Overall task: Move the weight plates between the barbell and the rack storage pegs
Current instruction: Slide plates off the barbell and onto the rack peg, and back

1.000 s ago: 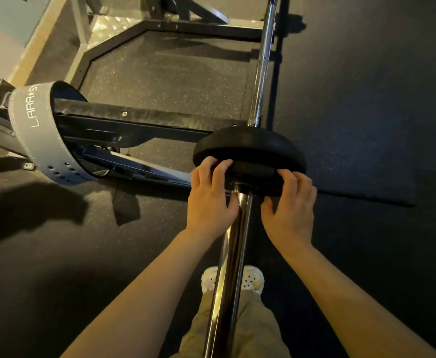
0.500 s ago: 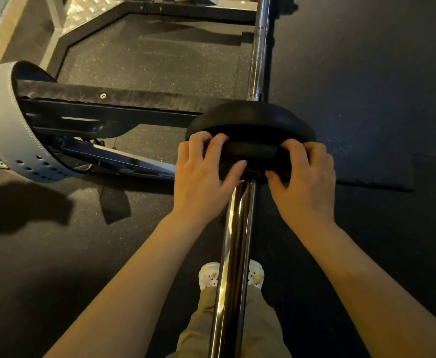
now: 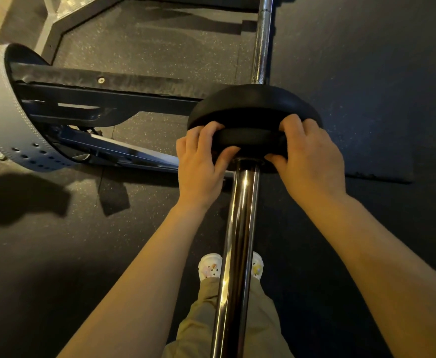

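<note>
- The left hand (image 3: 198, 161) grips the left edge of a small black weight plate (image 3: 250, 140); its fingers (image 3: 206, 135) curl over the rim and the thumb presses the near face beside the bar.
- The right hand (image 3: 309, 161) mirrors it on the right edge, fingers curled over the rim, thumb tucked against the near face close to the sleeve.
- That smaller plate sits on the chrome barbell sleeve (image 3: 240, 228), which runs from the bottom of the view up through its centre.
- A larger black plate (image 3: 253, 104) sits on the bar just behind it, the two faces touching or nearly so; which cannot be told.
- Beyond the plates the thinner barbell shaft (image 3: 263, 37) runs on toward the top edge.
- To the left, a dark rack arm (image 3: 108, 99) crosses level toward the plates, and a grey lifting belt (image 3: 2, 120) with punched holes loops around it.
- Below, the person's tan trousers (image 3: 204, 319) and white clogs (image 3: 210, 267) stand on the dark speckled rubber floor (image 3: 366, 73), under the sleeve.
</note>
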Demonstrator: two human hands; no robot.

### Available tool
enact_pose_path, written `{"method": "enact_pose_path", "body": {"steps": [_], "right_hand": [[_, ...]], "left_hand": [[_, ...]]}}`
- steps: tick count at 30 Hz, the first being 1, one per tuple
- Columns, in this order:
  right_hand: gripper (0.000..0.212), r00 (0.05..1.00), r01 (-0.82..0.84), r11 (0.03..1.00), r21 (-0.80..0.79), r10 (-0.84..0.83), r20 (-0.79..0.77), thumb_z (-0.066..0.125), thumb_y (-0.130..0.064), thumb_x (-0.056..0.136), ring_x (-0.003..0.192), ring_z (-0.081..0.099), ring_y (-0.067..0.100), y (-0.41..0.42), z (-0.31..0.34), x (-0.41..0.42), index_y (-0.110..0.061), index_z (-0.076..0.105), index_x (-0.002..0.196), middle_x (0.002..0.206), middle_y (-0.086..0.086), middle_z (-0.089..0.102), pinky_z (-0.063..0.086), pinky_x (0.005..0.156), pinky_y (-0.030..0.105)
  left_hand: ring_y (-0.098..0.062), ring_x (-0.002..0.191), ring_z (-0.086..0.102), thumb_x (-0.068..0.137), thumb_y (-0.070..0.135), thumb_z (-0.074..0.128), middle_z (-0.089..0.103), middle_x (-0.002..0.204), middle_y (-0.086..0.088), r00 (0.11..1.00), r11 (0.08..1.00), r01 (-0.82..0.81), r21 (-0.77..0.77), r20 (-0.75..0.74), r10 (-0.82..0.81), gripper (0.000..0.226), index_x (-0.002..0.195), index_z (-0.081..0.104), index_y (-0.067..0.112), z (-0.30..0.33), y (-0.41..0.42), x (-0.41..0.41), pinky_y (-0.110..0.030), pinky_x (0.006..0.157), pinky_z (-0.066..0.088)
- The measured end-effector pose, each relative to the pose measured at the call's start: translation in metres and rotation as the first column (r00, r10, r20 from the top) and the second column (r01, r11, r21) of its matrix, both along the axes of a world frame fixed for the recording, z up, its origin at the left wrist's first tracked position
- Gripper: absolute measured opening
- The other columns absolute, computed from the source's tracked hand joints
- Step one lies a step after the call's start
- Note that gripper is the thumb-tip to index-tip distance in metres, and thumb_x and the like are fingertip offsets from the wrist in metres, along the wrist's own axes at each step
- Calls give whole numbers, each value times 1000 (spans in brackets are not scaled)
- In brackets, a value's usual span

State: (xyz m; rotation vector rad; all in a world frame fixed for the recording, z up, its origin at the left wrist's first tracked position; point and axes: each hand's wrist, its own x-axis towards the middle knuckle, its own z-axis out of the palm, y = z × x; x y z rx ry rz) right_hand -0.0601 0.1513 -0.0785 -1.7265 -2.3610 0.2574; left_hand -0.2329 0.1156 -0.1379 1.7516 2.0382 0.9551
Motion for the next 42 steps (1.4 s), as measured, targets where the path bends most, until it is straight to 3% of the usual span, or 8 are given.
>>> {"method": "enact_pose_path", "body": {"steps": [8,13,16,22,26,30,38,42], "right_hand": [[25,997,-65,975,211,55,51,69,-24,78,84,51,25,-14,6,-53,-15,60,100,93,6,56,33,73,35],[35,999,0,982,189,9,-45,71,-30,76,90,51,25,-21,-4,-36,-18,58,106,99,6,55,31,77,34],[42,987,79,994,69,-69,-143,68,-37,79,99,48,24,-24,-11,-14,-20,53,114,109,6,52,28,83,33],[47,878,231,934,-273,-321,-355,64,-36,85,103,45,10,-39,-43,24,-18,44,124,113,-4,43,39,89,30],[45,738,216,845,-490,-470,-484,63,-29,89,110,46,10,-40,-53,28,-22,38,127,120,-8,37,45,86,26],[45,770,184,851,-491,-435,-466,62,-30,89,111,46,12,-38,-54,31,-21,39,127,117,-9,35,45,90,31],[40,875,247,944,-217,-314,-369,66,-33,82,96,48,8,-50,-28,15,-20,52,118,107,-8,47,42,92,38],[35,948,226,974,-14,-223,-227,68,-30,81,94,51,18,-56,-11,-6,-17,55,110,103,2,54,31,89,32]], "left_hand": [[1,97,52,101,27,42,49,122,3,896,933,110,-343,440,55,41,139,31,20,-14,-23,-31,-12,79,39],[-11,108,52,97,35,48,49,123,4,938,952,133,-276,344,-31,43,136,37,19,-11,-22,-36,-23,87,45],[-7,107,45,93,40,54,45,119,4,958,959,168,-226,267,-105,43,129,44,18,7,-17,-32,-12,85,35],[-10,89,45,81,66,47,53,102,1,881,929,359,-93,-294,-370,57,111,58,18,44,17,-10,-22,75,34],[-7,75,48,83,62,50,56,87,2,886,919,394,3,-267,-378,49,98,60,16,35,16,9,-23,64,37],[-7,70,47,83,64,51,57,83,2,914,935,347,81,-254,-317,51,92,61,16,25,15,13,-24,62,38],[-12,74,48,96,61,19,51,81,4,958,976,205,71,188,-215,55,89,56,20,13,-10,4,-31,70,38],[-14,80,56,101,45,26,56,85,-5,767,976,25,-218,630,121,40,86,56,23,15,-24,-1,-30,74,44]]}}
